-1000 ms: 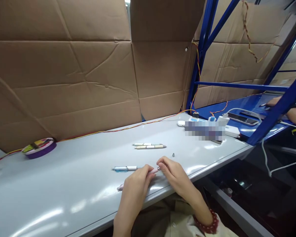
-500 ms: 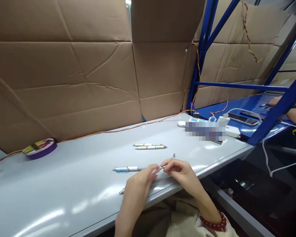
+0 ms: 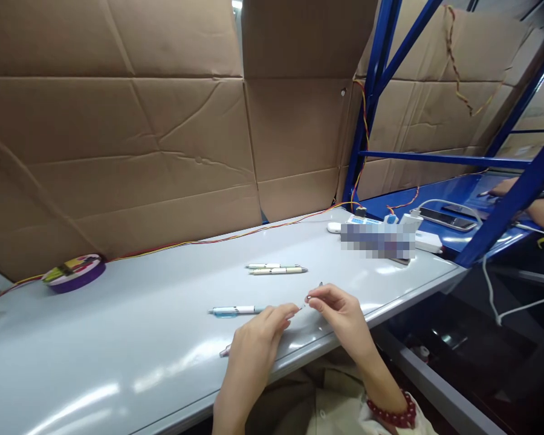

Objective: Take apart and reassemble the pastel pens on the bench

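My left hand (image 3: 259,338) is closed around a pen (image 3: 225,350). Its pinkish end shows left of the hand, while the palm and fingers hide the middle. A thin tip pokes out past the fingertips toward my right hand (image 3: 340,311). That hand pinches a tiny, dark, shiny part (image 3: 308,298), too small to name for sure. A small gap separates the two sets of fingertips. Just behind the right fingers lies a small grey cone-shaped piece (image 3: 321,284), partly covered. Beyond the left hand rests a light-blue and white pen (image 3: 236,310), its right end hidden.
Two pale pens (image 3: 278,270) lie farther back on the white table (image 3: 131,314). A purple-edged tape roll (image 3: 75,275) stands at the back left. Chargers and cables (image 3: 410,223) gather at the right, beside a blue frame post (image 3: 503,211). Another person's hand (image 3: 503,186) is beyond it.
My right hand has moved slightly up and right, away from the left fingertips, with the tiny part in its pinch. The left hand has hardly moved.
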Tool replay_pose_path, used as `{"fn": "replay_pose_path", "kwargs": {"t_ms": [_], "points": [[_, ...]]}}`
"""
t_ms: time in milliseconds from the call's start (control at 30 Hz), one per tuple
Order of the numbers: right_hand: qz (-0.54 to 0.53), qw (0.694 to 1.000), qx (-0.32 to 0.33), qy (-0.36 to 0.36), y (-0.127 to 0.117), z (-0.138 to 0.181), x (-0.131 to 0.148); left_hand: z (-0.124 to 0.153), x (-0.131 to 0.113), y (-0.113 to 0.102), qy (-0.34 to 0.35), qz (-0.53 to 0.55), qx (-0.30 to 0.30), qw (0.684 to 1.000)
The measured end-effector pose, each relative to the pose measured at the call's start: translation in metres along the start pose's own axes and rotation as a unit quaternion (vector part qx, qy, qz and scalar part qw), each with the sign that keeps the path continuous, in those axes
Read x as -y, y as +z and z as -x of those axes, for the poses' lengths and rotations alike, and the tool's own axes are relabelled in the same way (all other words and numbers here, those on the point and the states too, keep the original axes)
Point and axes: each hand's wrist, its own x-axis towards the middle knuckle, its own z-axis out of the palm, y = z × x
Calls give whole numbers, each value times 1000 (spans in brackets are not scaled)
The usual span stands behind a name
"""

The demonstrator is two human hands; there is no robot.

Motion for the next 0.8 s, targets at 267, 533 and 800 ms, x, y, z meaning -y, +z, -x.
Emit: {"fn": "replay_pose_path", "kwargs": {"t_ms": [267, 533, 800], "points": [[252, 965, -48, -49, -48, -13, -7, -3, 6, 3, -43, -28, -16, 999], [309, 949, 51, -26, -50, -24, -15, -3, 5, 0, -74, -1, -10, 997], [198, 977, 59, -54, -24, -2, 15, -2, 7, 2, -57, 39, 2, 998]]}}
